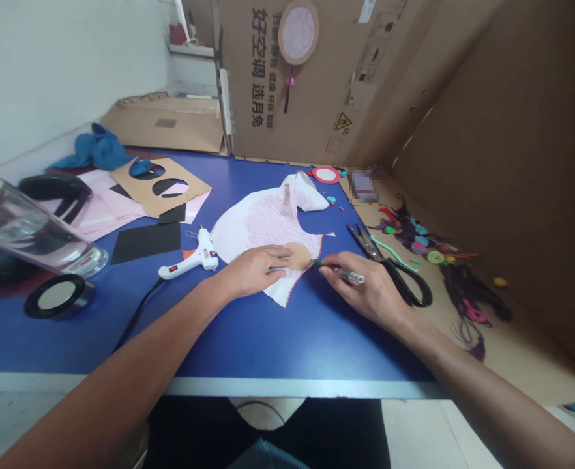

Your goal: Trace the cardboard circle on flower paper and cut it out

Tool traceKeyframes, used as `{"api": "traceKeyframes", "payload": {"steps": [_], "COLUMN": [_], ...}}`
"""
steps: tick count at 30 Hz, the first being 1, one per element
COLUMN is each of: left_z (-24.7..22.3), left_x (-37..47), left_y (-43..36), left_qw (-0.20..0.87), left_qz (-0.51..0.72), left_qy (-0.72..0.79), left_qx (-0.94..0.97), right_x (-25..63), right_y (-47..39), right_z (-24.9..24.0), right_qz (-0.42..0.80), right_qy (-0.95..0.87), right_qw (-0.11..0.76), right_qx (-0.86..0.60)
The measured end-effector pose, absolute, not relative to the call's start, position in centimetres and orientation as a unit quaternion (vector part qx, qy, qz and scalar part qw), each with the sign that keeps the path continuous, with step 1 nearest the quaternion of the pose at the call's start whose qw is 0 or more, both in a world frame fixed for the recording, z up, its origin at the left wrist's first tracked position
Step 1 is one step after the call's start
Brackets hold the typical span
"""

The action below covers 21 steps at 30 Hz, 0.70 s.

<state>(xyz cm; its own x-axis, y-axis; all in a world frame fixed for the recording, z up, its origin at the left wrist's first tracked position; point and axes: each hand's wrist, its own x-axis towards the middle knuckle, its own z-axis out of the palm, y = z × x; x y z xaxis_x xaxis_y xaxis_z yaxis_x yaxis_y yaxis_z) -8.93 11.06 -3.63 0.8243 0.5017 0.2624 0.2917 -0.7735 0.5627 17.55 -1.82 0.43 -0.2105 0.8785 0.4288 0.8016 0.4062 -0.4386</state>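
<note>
A round tan cardboard disc (299, 257) lies on a piece of pinkish-white patterned fabric (268, 218). My left hand (255, 270) rests flat with its fingers on the disc's left side, pressing it against the cloth. In my right hand (360, 283) is a pen (343, 273), its dark green end touching the disc's right edge. Black-handled scissors (405, 280) lie just beyond my right hand. Left of the fabric sits a white hot glue gun (192, 256) with a black cord.
At left stand a clear water container (33, 225) and a black tape roll (60, 296). Behind them lie cardboard with round holes (163, 202) and black sheets (145, 242). Coloured beads and tassels (434, 254) spread at right. Cardboard walls (317, 130) enclose the back, one bearing a round ornament (298, 32).
</note>
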Motion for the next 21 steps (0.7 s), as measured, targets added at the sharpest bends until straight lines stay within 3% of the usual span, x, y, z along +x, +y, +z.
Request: {"api": "traceKeyframes", "payload": {"steps": [13, 21], "left_z": [-3.5, -3.4], "left_x": [-8.9, -8.9], "left_y": [11.0, 11.0], "left_qw": [0.259, 0.253], "left_qz": [0.194, 0.202], "left_qy": [0.227, 0.209], "left_qx": [0.919, 0.923], "right_x": [17.0, 17.4], "right_y": [-3.0, -1.3], "right_z": [0.5, 1.4], "right_qz": [0.045, 0.185], "right_qy": [-0.801, -0.645], "right_qw": [0.287, 0.403], "right_qx": [-0.524, -0.622]}}
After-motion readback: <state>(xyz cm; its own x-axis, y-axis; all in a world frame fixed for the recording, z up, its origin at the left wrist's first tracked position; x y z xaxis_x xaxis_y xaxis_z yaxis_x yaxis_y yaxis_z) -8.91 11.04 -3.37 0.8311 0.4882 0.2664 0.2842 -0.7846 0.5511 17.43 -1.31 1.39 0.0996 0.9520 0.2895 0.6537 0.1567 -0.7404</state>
